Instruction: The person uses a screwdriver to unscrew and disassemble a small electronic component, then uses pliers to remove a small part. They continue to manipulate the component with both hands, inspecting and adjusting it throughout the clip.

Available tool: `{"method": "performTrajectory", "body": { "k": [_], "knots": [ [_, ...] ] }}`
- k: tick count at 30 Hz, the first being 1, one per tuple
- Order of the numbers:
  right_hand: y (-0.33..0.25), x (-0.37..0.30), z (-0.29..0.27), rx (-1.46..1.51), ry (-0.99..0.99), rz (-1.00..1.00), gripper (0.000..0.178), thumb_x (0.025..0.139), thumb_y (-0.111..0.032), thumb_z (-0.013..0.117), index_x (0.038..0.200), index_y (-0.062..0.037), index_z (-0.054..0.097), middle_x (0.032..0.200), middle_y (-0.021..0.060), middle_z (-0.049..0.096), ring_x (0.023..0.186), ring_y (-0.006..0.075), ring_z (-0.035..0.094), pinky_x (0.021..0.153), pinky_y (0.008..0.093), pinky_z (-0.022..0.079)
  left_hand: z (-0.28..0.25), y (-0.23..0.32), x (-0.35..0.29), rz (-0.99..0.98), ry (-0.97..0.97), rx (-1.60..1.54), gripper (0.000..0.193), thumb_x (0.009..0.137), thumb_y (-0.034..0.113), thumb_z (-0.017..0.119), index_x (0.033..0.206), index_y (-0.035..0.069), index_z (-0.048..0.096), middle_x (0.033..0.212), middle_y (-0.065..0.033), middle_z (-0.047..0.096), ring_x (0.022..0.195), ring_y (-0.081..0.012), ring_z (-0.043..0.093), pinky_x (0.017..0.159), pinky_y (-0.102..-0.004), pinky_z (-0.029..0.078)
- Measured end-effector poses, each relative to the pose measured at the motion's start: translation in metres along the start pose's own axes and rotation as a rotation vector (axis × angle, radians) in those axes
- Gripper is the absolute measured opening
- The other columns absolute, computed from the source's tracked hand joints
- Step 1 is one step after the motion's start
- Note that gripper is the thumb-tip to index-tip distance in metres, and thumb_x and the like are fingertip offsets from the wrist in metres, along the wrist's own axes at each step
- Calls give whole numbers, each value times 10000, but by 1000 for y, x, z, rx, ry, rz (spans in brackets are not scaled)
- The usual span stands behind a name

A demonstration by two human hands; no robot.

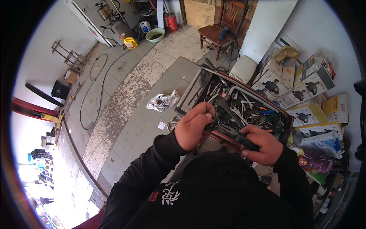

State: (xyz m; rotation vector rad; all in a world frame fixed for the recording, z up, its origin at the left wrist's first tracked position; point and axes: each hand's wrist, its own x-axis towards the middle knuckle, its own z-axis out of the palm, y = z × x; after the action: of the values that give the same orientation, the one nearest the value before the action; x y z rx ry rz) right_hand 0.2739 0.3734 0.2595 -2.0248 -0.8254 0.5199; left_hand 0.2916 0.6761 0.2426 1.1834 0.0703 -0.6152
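Observation:
In front of my body, over the near edge of a red tool tray (274,107), both hands are closed. My right hand (265,145) is wrapped round the dark green handle of a screwdriver-like tool (247,142), which points left toward my other hand. My left hand (192,128) pinches a small dark part (216,124) between thumb and fingers; its kind is hard to make out against the tools behind. Beneath them the tray holds many wrenches (237,111), a bent grey bar (244,91) and a blue-handled screwdriver (267,112).
Boxes (272,82) and a white jerrycan (243,69) stand beyond the tray on the right. A wooden chair (215,35) is farther back. On the tiled floor lie a crumpled white rag (163,101) and a dark hose (102,89). A green basin (155,35) sits at the far wall.

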Motion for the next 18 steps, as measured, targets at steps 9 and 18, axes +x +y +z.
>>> {"method": "performTrajectory", "body": {
  "k": [9, 18],
  "knots": [
    [11, 0, -1, 173, -92, 46, 158, 944, -127, 766, 1072, -44, 725, 1246, 109, 611, 1054, 262, 674, 917, 390, 544, -1, -2, 3, -120, -185, -164, 135, 1057, 229, 449, 1107, 118, 506, 652, 54, 268, 522, -100, 253, 503, -307, 228],
    [16, 5, 7, 162, -66, -7, 205, 906, -190, 809, 983, -33, 702, 1132, 142, 630, 939, 311, 659, 836, 411, 524, -1, -6, 6, -221, -251, -286, 163, 1076, 258, 437, 1124, 129, 524, 649, 54, 273, 525, -106, 246, 507, -312, 229]
  ]
}}
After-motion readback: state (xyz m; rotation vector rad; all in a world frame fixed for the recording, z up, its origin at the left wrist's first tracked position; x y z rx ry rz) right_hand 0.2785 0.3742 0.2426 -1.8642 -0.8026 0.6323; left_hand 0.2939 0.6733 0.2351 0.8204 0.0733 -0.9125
